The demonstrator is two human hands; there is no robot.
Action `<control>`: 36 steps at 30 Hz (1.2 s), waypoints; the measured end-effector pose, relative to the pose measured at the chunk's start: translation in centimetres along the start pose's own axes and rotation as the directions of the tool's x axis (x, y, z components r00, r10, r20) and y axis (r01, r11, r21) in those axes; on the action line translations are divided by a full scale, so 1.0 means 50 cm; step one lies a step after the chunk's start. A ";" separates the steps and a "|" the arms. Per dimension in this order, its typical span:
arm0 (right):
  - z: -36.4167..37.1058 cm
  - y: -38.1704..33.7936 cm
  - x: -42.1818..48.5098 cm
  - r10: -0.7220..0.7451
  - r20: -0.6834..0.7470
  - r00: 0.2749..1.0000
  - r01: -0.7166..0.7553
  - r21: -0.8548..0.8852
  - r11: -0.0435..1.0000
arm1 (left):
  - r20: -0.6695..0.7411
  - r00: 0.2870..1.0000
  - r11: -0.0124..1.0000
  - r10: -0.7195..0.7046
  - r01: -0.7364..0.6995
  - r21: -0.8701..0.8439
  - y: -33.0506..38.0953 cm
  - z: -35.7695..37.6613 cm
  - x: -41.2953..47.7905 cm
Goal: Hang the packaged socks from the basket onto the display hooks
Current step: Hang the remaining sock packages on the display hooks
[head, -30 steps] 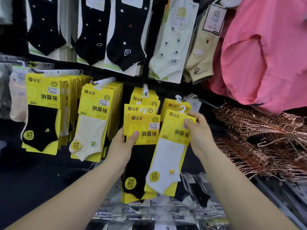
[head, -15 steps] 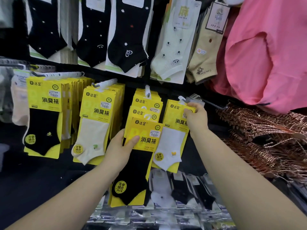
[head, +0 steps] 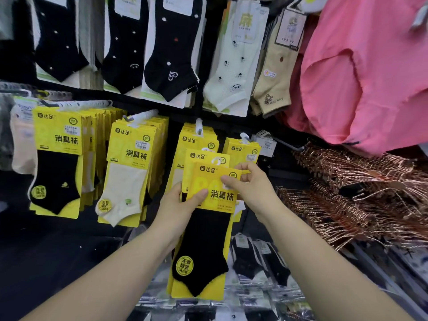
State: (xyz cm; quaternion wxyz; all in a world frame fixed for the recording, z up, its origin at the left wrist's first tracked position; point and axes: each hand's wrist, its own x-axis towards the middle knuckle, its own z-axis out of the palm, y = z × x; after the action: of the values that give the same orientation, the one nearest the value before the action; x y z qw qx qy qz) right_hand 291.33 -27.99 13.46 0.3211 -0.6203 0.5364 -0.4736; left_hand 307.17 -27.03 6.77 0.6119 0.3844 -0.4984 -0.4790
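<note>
Here, the left hand (head: 183, 205) grips a small stack of sock packs (head: 205, 239) at the left edge of the yellow cards, thumb flat on the front face and fingers behind. The right hand (head: 252, 188) pinches the top right corner of the front pack, thumb on the face and forefinger over the upper edge. The stack is held in the air before the third column of hung packs, below the third hook (head: 199, 126) and just left of the fourth hook (head: 245, 137).

The packs look light and thin. The card header should be fairly stiff, while the sock below is soft and will swing. Glossy faces probably slide on one another, so one pack can be peeled off easily. The best hold is likely the header, beside the white hanger tab (head: 216, 161), leaving the tab free for the hook.

Further left hang two fuller yellow columns (head: 134, 158). A row of black and cream socks (head: 166, 66) hangs above. At right lie copper hangers (head: 359, 193) under a pink garment (head: 370, 77). Near and below are clear-wrapped packs (head: 261, 253); no basket can be made out.
</note>
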 end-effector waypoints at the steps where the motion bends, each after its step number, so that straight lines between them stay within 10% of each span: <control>1: -0.007 0.000 -0.003 0.001 0.022 1.000 -0.001 -0.001 1.000 | 0.007 1.000 1.000 -0.009 0.009 -0.008 -0.001 0.001 -0.002; 36: -0.093 -0.007 0.144 -0.042 -0.219 0.975 0.105 0.286 0.953 | -0.112 0.990 0.972 0.090 -0.063 0.224 0.003 -0.060 0.031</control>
State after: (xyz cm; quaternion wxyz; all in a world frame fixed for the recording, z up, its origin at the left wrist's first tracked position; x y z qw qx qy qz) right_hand 286.97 -34.37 17.13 0.3337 -0.5312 0.4671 -0.6232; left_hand 310.19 -28.50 6.65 0.6127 0.4586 -0.5248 -0.3726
